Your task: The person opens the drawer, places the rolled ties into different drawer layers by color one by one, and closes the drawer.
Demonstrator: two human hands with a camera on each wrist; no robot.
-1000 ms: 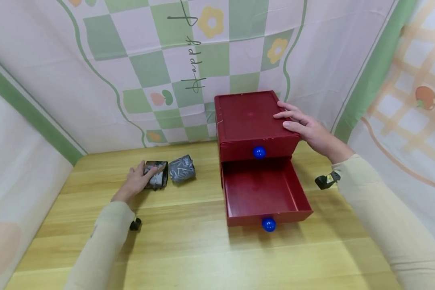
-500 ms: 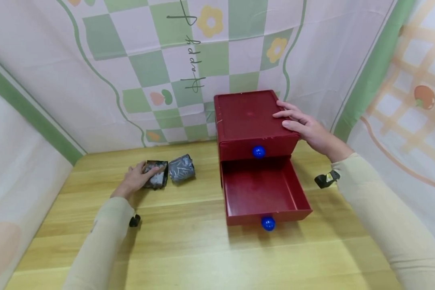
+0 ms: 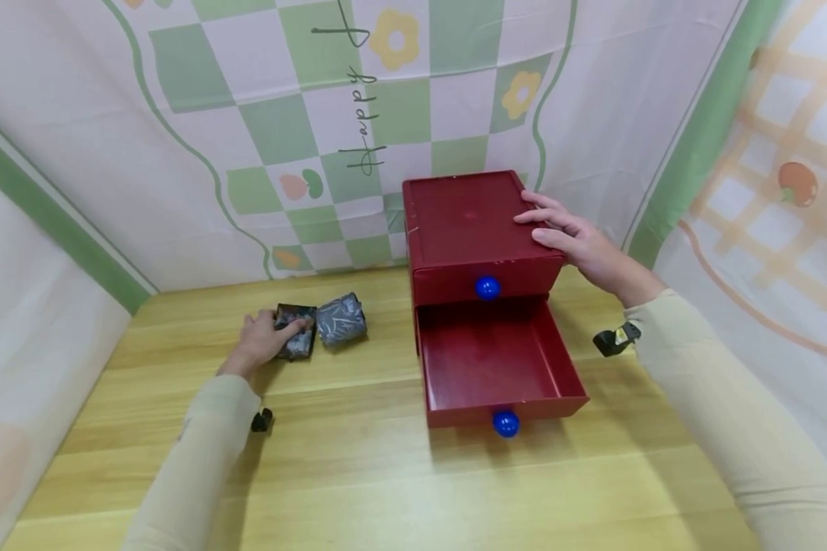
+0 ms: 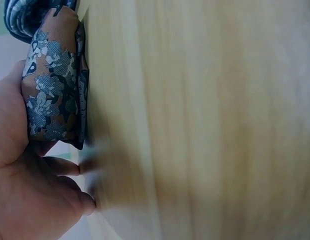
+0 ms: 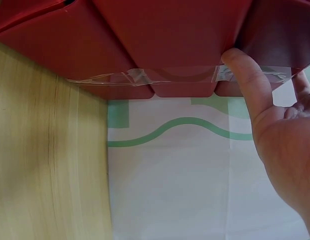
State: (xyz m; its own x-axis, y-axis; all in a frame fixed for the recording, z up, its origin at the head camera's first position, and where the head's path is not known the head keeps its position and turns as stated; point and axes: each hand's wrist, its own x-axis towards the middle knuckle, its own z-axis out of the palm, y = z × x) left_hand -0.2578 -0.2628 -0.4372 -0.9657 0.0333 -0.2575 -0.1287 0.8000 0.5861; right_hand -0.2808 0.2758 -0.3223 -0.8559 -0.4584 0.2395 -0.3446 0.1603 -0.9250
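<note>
My left hand (image 3: 260,339) grips a folded bundle of patterned cloth (image 3: 301,346) on the table's left side, thumb laid over its near face. Up close in the left wrist view, brown fabric shows with blue-grey flowers, and the fingertips reach the table. Right beside it lies a second rolled bundle, grey with pale lines (image 3: 341,320). My right hand (image 3: 586,245) rests on the top right edge of a dark red drawer cabinet (image 3: 465,218), fingers spread over the top and thumb near the front. The cabinet's lower drawer (image 3: 489,363) is pulled out and holds nothing.
Blue round knobs mark the upper drawer (image 3: 487,288) and lower drawer fronts. Clear tape (image 5: 170,75) runs along the cabinet's side. Printed cloth (image 3: 358,115) hangs behind and at both sides of the wooden table (image 3: 358,459).
The whole head view has shifted slightly. The cloth bundle under my left hand has tipped a little, showing a darker, flatter face. My right hand keeps its place on the cabinet.
</note>
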